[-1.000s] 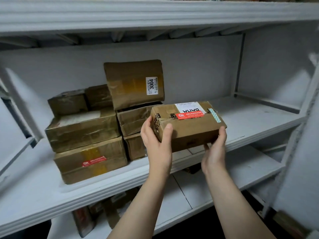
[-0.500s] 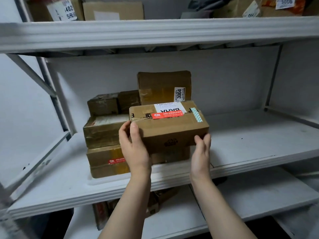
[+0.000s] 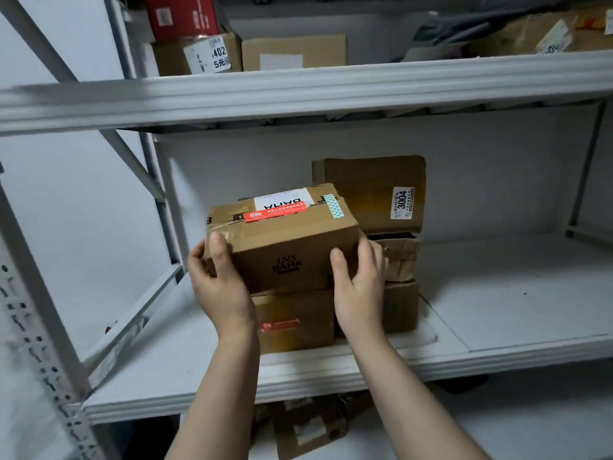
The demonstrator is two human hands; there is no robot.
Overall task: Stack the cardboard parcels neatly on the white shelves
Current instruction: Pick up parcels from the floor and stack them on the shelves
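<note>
While both grips clamp it, the held parcel [image 3: 282,242] sits over the left-hand stack on the middle white shelf [image 3: 514,310]. Left grip [image 3: 220,283] wraps the L end, thumb up the front face. Right grip [image 3: 360,287] cups the R end, thumb on the front, fingers gone behind. Both are full of cardboard, nothing spare.

Key relation: the parcel's long axis runs L-to-R, spanning grip to grip, box just ahead of the wrists, so neither hand is nearer. Below it is the red-stickered parcel [image 3: 298,313]; can't tell if the base has landed or hangs just above. Just beside the R end is the crumpled parcel [image 3: 399,260], w/ the 3004 parcel [image 3: 371,194] stacked on top of that one.

My read: placement step, nearly home. It prob. wants squaring to the box below, w/o the R end snagging that neighbour.
</note>
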